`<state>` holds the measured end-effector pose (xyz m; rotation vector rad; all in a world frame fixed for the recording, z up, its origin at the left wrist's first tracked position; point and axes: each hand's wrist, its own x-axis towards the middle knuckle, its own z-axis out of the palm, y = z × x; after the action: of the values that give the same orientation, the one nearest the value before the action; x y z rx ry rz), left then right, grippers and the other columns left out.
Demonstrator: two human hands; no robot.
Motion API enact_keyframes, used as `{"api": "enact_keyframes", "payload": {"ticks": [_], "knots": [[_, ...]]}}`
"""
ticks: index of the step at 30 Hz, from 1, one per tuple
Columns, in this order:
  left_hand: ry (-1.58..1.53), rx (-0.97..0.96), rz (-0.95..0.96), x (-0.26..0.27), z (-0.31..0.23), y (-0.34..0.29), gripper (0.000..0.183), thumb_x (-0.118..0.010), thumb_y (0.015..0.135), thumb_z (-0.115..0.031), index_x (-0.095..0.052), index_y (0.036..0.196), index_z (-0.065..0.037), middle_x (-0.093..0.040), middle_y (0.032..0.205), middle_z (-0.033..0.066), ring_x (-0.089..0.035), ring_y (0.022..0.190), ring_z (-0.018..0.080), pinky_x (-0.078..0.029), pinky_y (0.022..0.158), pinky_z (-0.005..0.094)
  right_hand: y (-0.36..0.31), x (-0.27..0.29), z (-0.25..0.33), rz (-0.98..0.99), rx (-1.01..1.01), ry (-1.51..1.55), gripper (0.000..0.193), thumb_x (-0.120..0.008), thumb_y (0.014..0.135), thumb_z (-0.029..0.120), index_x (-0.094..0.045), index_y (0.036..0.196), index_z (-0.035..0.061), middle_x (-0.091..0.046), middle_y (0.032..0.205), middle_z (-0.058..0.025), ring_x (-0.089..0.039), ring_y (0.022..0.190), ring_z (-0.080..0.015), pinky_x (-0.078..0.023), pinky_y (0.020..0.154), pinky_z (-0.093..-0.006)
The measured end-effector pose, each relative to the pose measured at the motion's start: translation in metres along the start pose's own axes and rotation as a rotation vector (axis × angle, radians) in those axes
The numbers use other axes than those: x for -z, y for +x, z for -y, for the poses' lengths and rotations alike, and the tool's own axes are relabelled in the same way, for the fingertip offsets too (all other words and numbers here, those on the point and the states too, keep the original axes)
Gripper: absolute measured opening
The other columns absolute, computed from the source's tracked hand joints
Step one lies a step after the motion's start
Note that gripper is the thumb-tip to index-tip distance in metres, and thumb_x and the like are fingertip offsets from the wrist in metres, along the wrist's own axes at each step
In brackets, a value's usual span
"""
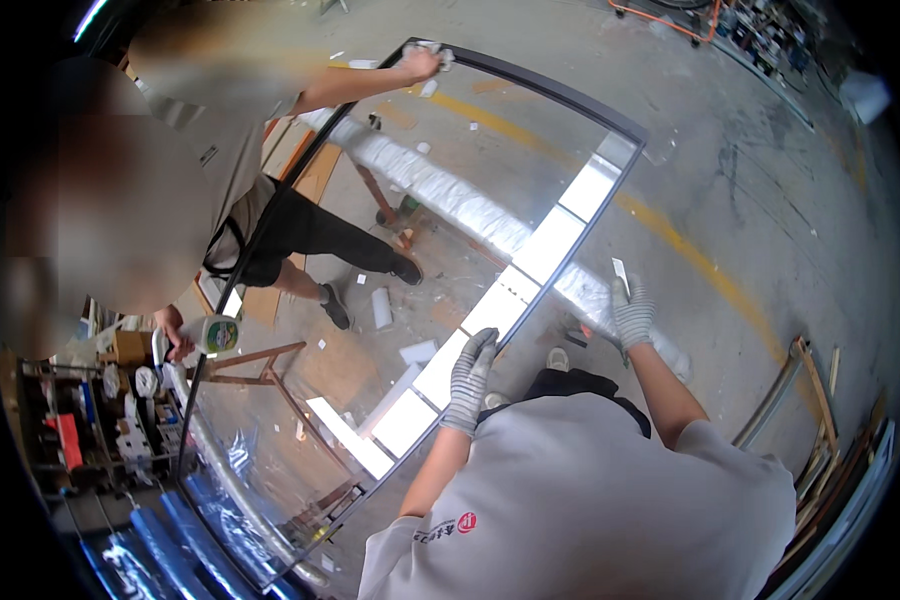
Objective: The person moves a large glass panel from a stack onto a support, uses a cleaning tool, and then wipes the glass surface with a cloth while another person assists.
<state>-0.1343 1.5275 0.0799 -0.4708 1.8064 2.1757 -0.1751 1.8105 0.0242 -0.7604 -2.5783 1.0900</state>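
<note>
A large framed glass panel (608,118) with a dark frame lies raised above the floor, resting on a long support wrapped in clear plastic (450,190). Along its near edge runs a row of bright white rectangles (550,245). My left hand (470,382), in a grey striped glove, rests on that edge with its fingers stretched over it. Off the panel to the right, my gloved right hand (634,315) pinches a small flat whitish piece (620,270), whose exact kind I cannot make out.
Across the panel a co-worker presses a white cloth (432,55) on the far corner and holds a spray bottle (218,333). A rusty metal stand (270,372) shows beneath the glass. Blue wrapped rolls (160,545) lie lower left; long strips (820,440) lean at right.
</note>
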Motion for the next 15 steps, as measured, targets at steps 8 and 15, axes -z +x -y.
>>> {"api": "enact_keyframes", "payload": {"ticks": [8,15], "knots": [[0.023,-0.051,-0.08,0.079,0.013,-0.073,0.025,-0.049,0.091,-0.012,-0.058,0.109,0.003,-0.062,0.105,0.012,-0.057,0.098,0.0182,-0.043,0.089,0.0283,0.002,-0.015,-0.019,-0.03,0.022,0.002,0.042,-0.051,0.084,0.039,-0.055,0.106,0.0045,-0.061,0.092,-0.0246,-0.06,0.085,-0.0391,-0.046,0.073,-0.0437],[-0.097,-0.049,-0.281,0.158,0.034,-0.121,0.025,-0.053,0.09,-0.019,-0.061,0.102,0.003,-0.065,0.087,0.0109,-0.062,0.085,0.0178,-0.05,0.079,0.0298,-0.001,-0.011,0.001,-0.104,0.046,-0.3,0.048,-0.048,0.084,0.04,-0.05,0.117,0.0052,-0.06,0.103,-0.0232,-0.058,0.093,-0.0379,-0.045,0.08,-0.0449]]}}
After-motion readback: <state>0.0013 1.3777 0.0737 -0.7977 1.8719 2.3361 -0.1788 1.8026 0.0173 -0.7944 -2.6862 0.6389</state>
